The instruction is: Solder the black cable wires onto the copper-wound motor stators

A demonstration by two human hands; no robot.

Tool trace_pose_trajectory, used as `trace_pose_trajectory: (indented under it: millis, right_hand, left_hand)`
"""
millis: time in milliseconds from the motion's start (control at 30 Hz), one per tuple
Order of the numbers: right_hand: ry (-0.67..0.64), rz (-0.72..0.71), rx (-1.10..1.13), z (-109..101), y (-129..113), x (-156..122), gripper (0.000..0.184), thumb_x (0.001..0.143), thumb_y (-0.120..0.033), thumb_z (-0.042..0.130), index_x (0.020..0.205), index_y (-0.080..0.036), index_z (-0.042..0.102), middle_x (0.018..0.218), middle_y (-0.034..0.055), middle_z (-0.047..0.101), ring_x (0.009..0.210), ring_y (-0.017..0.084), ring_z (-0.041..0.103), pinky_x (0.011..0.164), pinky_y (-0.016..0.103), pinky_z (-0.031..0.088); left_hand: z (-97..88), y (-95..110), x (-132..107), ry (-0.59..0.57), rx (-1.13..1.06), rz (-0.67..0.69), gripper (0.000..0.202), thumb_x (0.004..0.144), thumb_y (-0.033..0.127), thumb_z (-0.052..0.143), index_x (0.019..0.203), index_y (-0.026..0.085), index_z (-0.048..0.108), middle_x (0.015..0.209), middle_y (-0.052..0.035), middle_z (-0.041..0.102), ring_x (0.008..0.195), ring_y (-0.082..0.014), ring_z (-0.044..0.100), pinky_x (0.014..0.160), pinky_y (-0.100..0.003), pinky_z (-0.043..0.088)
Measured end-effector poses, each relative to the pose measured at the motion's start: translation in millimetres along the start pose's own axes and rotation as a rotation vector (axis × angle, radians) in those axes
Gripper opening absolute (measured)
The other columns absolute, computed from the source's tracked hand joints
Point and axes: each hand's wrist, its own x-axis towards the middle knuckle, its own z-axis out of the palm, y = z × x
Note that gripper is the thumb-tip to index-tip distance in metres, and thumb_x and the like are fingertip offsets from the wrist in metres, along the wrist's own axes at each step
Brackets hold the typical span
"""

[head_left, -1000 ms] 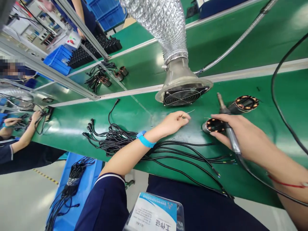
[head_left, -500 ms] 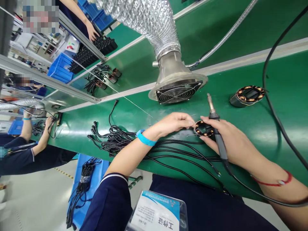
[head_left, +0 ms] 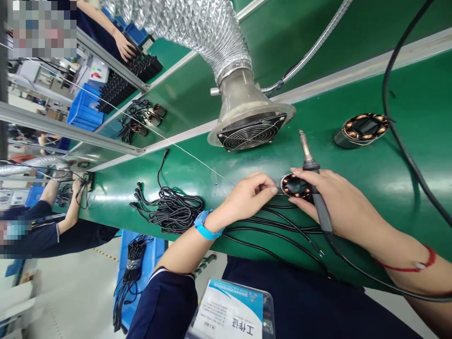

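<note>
My right hand [head_left: 335, 202] grips a soldering iron [head_left: 312, 176], its metal tip pointing away from me toward the extraction fan, and its fingertips rest on a small copper-wound stator [head_left: 294, 185] lying on the green belt [head_left: 406, 188]. My left hand [head_left: 249, 195], with a blue wristband, pinches a thin solder wire [head_left: 197, 159] just left of that stator. Black cables [head_left: 278, 228] run under both hands. A second stator [head_left: 363, 128] lies further right on the belt.
A fume extraction fan [head_left: 251, 133] on a silver flexible duct [head_left: 197, 28] hangs just beyond my hands. A bundle of black cables [head_left: 165, 209] lies to the left. A thick black cord [head_left: 399, 136] crosses the right side. Other people work at the left and rear.
The stator was drawn nearer to me, between my two hands. My left hand closed in beside it with the wire. The view shifted, so the fan and second stator sit higher.
</note>
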Motion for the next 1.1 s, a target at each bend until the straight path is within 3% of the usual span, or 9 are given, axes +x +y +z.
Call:
trace_pose_trajectory:
  millis: [67,200,300,400,533,633,733,933,1100]
  right_hand:
    - [-0.017,0.021,0.007,-0.3,-0.5,-0.1,0.041,0.097,-0.044,0.047,0.13,-0.02,0.05,0.094,0.0088,0.062,0.086,0.023,0.061,0.072,0.035,0.051]
    - [-0.001,-0.01,0.01,1.4,-0.3,-1.2,0.039,0.097,-0.043,0.046,0.129,-0.02,0.049,0.105,0.0106,0.064,0.091,0.024,0.062,0.075,0.037,0.053]
    - [0.005,-0.033,0.007,3.0,1.3,-2.2,0.039,0.098,-0.043,0.046,0.129,-0.019,0.049,0.113,0.0117,0.063,0.094,0.024,0.062,0.077,0.038,0.054]
    - [-0.026,0.006,0.003,2.3,3.1,-2.3,0.043,0.097,-0.047,0.046,0.13,-0.02,0.05,0.108,0.0107,0.064,0.092,0.025,0.062,0.078,0.039,0.053]
    - [-0.017,0.039,0.001,0.0,2.8,-0.8,0.046,0.096,-0.051,0.045,0.13,-0.02,0.051,0.102,0.0106,0.063,0.088,0.024,0.061,0.075,0.038,0.052]
    - [0.006,0.031,0.005,-0.5,1.7,-0.3,0.047,0.097,-0.051,0.045,0.13,-0.018,0.051,0.099,0.0102,0.063,0.086,0.024,0.061,0.073,0.037,0.052]
    - [-0.001,0.044,0.008,-0.4,1.5,-1.5,0.047,0.097,-0.05,0.046,0.131,-0.019,0.051,0.103,0.011,0.063,0.089,0.025,0.061,0.076,0.038,0.053]
    - [-0.011,0.006,-0.043,-2.5,-0.4,-0.3,0.046,0.098,-0.049,0.046,0.13,-0.016,0.051,0.101,0.0125,0.064,0.087,0.024,0.061,0.075,0.035,0.052]
    - [-0.048,0.017,-0.06,-2.5,4.0,1.1,0.061,0.097,-0.065,0.032,0.127,-0.017,0.054,0.101,0.0148,0.066,0.087,0.024,0.063,0.073,0.036,0.052]
  left_hand:
    - [-3.1,-2.1,2.6,0.023,-0.015,0.001,0.017,0.088,0.027,0.055,0.078,0.014,0.062,0.079,0.001,0.053,0.067,-0.0079,0.045,0.066,-0.024,0.037]
    - [-2.5,-0.6,16.0,-0.103,-0.211,-0.053,0.016,0.086,0.021,0.058,0.074,0.013,0.066,0.079,-0.0005,0.061,0.072,-0.0082,0.052,0.072,-0.023,0.041]
    - [3.5,4.3,25.1,-0.165,-0.382,-0.169,0.019,0.087,0.02,0.058,0.071,0.012,0.064,0.071,0.0011,0.059,0.068,-0.0068,0.05,0.071,-0.022,0.041]
    - [5.8,5.1,22.7,-0.135,-0.418,-0.234,0.019,0.089,0.025,0.056,0.077,0.013,0.063,0.068,0.0024,0.054,0.065,-0.0061,0.046,0.066,-0.021,0.039]
    - [2.3,-4.4,5.1,-0.136,-0.319,-0.179,0.016,0.085,0.029,0.064,0.085,0.014,0.062,0.067,0.0047,0.049,0.063,-0.0064,0.042,0.061,-0.022,0.036]
    - [2.4,-10.8,-3.2,-0.157,-0.195,-0.07,0.016,0.087,0.028,0.06,0.086,0.013,0.065,0.075,0.0018,0.056,0.067,-0.0075,0.046,0.065,-0.023,0.038]
    - [4.8,-11.5,-2.6,-0.098,-0.126,0.019,0.018,0.091,0.022,0.053,0.084,0.014,0.069,0.088,-0.0023,0.064,0.08,-0.0098,0.054,0.078,-0.025,0.043]
    - [2.6,-7.3,0.9,-0.037,-0.041,0.059,0.019,0.091,0.026,0.054,0.081,0.014,0.066,0.083,-0.002,0.061,0.076,-0.0106,0.052,0.076,-0.026,0.044]
    - [13.0,0.5,8.7,-0.258,-0.25,0.084,0.018,0.09,0.019,0.056,0.078,0.013,0.068,0.088,-0.0037,0.067,0.081,-0.0106,0.06,0.083,-0.026,0.047]
